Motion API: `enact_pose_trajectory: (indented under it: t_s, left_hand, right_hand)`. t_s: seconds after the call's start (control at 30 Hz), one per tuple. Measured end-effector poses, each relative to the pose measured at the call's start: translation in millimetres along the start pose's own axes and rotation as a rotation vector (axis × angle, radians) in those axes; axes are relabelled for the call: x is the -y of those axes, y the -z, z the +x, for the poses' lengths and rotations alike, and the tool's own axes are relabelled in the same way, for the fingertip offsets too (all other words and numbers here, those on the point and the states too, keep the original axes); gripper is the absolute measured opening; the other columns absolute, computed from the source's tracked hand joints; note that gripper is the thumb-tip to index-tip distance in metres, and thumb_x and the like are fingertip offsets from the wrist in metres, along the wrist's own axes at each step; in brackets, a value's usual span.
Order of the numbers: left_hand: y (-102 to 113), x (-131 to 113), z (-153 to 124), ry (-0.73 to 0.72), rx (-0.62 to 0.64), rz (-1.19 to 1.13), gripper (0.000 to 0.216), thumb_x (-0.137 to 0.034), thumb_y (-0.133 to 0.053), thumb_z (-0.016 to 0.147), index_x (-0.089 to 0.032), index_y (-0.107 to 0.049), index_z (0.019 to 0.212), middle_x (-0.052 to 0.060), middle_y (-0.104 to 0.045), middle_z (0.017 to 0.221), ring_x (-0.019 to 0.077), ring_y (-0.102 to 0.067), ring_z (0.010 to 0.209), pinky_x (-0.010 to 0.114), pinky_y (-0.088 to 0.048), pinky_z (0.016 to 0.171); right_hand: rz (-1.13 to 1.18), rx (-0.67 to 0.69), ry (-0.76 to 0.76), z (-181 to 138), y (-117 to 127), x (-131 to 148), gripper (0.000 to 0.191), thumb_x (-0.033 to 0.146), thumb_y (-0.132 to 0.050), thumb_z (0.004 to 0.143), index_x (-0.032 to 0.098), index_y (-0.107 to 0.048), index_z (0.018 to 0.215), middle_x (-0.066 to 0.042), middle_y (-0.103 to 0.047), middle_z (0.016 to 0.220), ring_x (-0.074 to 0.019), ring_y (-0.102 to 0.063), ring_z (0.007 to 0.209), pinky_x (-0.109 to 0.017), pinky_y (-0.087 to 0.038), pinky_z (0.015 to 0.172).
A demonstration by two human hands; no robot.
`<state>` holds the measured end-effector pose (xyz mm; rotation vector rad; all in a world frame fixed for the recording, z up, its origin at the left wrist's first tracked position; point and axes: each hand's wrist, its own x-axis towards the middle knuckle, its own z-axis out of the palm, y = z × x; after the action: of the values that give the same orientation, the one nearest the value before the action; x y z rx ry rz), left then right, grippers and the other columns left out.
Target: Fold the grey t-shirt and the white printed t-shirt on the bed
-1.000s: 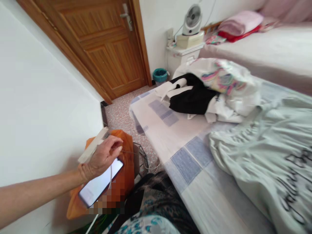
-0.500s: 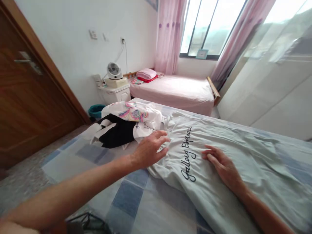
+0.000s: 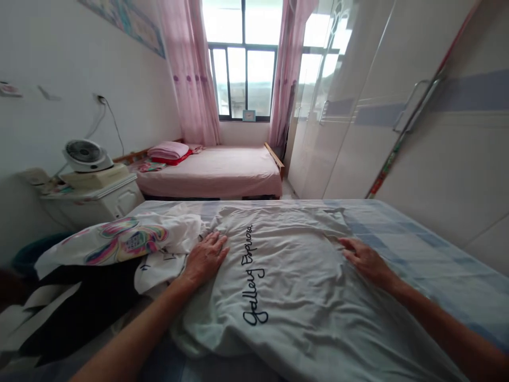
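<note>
A pale grey-green T-shirt (image 3: pixel 294 276) with black script lettering lies spread and wrinkled over the checked bed cover. Flat on its left part, near the neckline, rests my left hand (image 3: pixel 207 257), fingers extended and holding nothing. My right hand (image 3: pixel 363 260) touches the shirt's right side with its fingers stretched toward the left; no fabric shows gripped in it. Left of my left hand is a heap of clothes: a white garment with a colourful print (image 3: pixel 131 239) lies over a black one (image 3: pixel 91 302).
The blue-and-white checked cover (image 3: pixel 413 254) extends to the right. Beyond stands a pink-covered bed (image 3: pixel 222 170) under the window. A white fan (image 3: pixel 87 154) sits on a bedside cabinet (image 3: pixel 115 199) at the left. Tall glossy wardrobes (image 3: pixel 366 122) line the right side.
The view has swung right. My hands have moved farther apart; the left lies flat on the shirt, and the right has shifted out to its right side.
</note>
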<state>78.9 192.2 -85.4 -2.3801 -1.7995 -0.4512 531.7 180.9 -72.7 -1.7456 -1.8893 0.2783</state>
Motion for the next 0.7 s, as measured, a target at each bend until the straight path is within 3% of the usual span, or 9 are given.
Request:
enact_pose_trajectory:
  t_s: [0.1,0.2,0.3,0.4,0.53,0.7]
  left_hand:
    - [5.6,3.0,2.6,0.028,0.013,0.016,0.044,-0.038,-0.036,0.094,-0.015,-0.056,0.125,0.012,-0.055,0.133,0.0236,-0.050,0.123,0.036,-0.040,0.103]
    - [14.1,1.3,10.5,0.121,0.014,0.044,0.042,-0.036,-0.032,0.095,-0.015,-0.059,0.119,0.011,-0.063,0.121,0.0232,-0.058,0.112,0.035,-0.046,0.095]
    - [18.4,-3.8,23.9,0.160,-0.048,0.054,0.039,-0.032,-0.032,0.094,-0.017,-0.064,0.110,0.009,-0.066,0.114,0.0233,-0.061,0.104,0.035,-0.047,0.091]
    - [13.6,-7.5,40.5,0.057,-0.120,0.003,0.036,-0.030,-0.037,0.092,-0.016,-0.063,0.112,0.011,-0.060,0.125,0.0238,-0.054,0.116,0.036,-0.041,0.101]
    - [2.2,-4.5,70.6,-0.020,-0.091,-0.057,0.037,-0.031,-0.039,0.091,-0.017,-0.063,0.115,0.011,-0.055,0.130,0.0247,-0.048,0.124,0.038,-0.036,0.107]
    - [-5.3,8.2,118.9,0.155,0.007,0.009,0.035,-0.028,-0.040,0.090,-0.018,-0.061,0.117,0.010,-0.056,0.130,0.0208,-0.048,0.122,0.032,-0.034,0.106]
  right_hand:
    - [-0.173,-0.095,-0.020,-0.7,8.9,-44.0,0.039,0.033,-0.042,0.076,0.016,-0.063,0.104,-0.013,-0.065,0.111,-0.0256,-0.061,0.102,-0.039,-0.046,0.092]
    - [-0.248,-0.133,-0.121,2.9,15.3,-63.5,0.043,0.036,-0.040,0.079,0.013,-0.063,0.107,-0.014,-0.064,0.110,-0.0250,-0.063,0.096,-0.036,-0.047,0.087]
    - [-0.314,-0.111,-0.260,16.0,21.8,-60.8,0.041,0.038,-0.038,0.083,0.015,-0.064,0.104,-0.014,-0.065,0.108,-0.0242,-0.064,0.091,-0.033,-0.047,0.080]
    - [-0.354,-0.006,-0.363,39.4,26.2,-50.5,0.043,0.044,-0.033,0.088,0.019,-0.068,0.089,-0.013,-0.069,0.096,-0.0255,-0.064,0.087,-0.032,-0.045,0.071]
    - [-0.345,0.051,-0.408,78.6,25.9,-45.3,0.045,0.045,-0.035,0.088,0.019,-0.068,0.072,-0.011,-0.071,0.082,-0.0236,-0.065,0.078,-0.028,-0.041,0.062]
    - [-0.334,0.027,-0.441,117.7,17.1,-49.9,0.033,0.039,-0.047,0.081,0.018,-0.071,0.072,-0.010,-0.071,0.079,-0.0217,-0.065,0.075,-0.026,-0.041,0.058]
